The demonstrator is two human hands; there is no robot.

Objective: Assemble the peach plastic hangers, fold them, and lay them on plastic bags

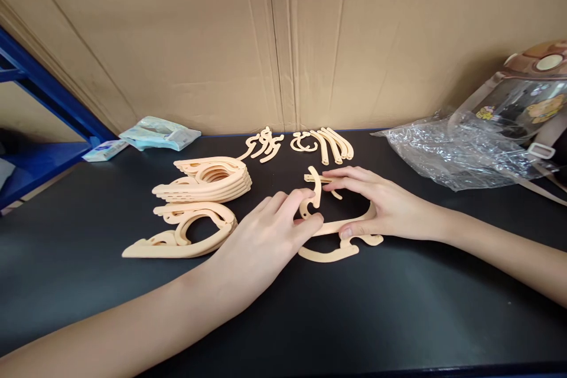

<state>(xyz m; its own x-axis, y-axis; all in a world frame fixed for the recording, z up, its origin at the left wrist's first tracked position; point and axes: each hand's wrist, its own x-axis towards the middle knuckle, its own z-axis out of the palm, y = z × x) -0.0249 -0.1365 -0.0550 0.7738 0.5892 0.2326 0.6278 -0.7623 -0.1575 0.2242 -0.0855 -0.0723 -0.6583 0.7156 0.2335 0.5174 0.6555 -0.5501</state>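
A peach plastic hanger piece (pixel 330 227) lies on the black table (pixel 398 307) between my hands. My left hand (pixel 266 236) pinches its hook end (pixel 310 204) with thumb and fingers. My right hand (pixel 381 207) rests over the curved arm, thumb pressed on it and fingers on a small part behind. A second curved piece (pixel 330 255) lies just in front. To the left sit a stack of folded hangers (pixel 208 180) and a nearer pair (pixel 186 230).
Loose hook parts (pixel 263 146) and curved arm parts (pixel 330 144) lie at the back by the cardboard wall (pixel 283 41). Crumpled clear plastic (pixel 447 153) and a clear bottle (pixel 522 94) sit at right. Tissue packs (pixel 157 133) and a blue shelf frame (pixel 44 100) are at left.
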